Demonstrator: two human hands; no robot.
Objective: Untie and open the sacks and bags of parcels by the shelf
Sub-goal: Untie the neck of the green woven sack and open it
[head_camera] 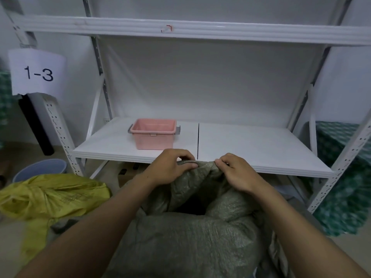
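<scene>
Two bare hands are held forward on outstretched forearms, both grips clenched on the gathered rim of one grey-green woven sack (190,237). A rolled fold of the rim is pinched between the thumb and curled fingers of the left hand (172,167); the crinkled fabric just beside it is pinched by the right hand (236,173). The sack is slumped on the floor in front of a white metal shelf (251,145), its mouth partly gaped onto a dark hollow. One yellow woven sack (54,197), knotted at the neck, is seen to the left. One pink rectangular plastic tub (153,135) is set on the lower shelf board. One paper label (38,73) marked "1-3" is hung at the left upright.
</scene>
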